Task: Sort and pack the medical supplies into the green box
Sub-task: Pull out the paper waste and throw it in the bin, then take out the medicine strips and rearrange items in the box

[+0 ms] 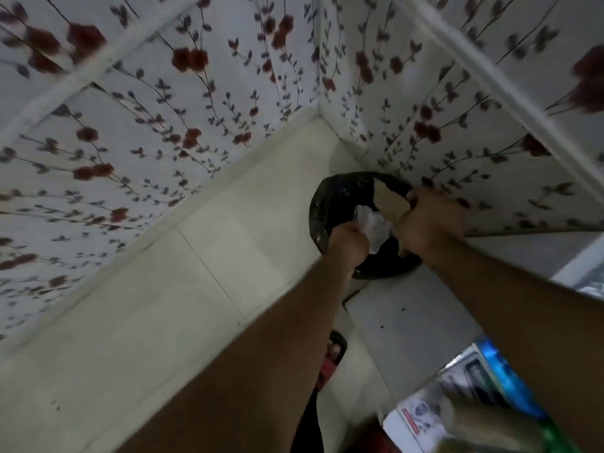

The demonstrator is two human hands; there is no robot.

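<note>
Left hand (348, 241) pinches crumpled white plastic (372, 227) over the black bag (330, 204); right hand (428, 220) grips the bag's rim, holding its mouth open directly beneath.

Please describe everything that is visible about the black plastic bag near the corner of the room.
The black plastic bag looks thin, glossy and crinkled, like a bin liner. Its mouth is held open and faces up toward the camera. It sits low on the pale floor, close to the floral wall on the right. The right hand grips its far rim, and the left hand is at its near edge, holding crumpled white material over the opening. Something tan shows inside; the blur hides what it is.
</note>
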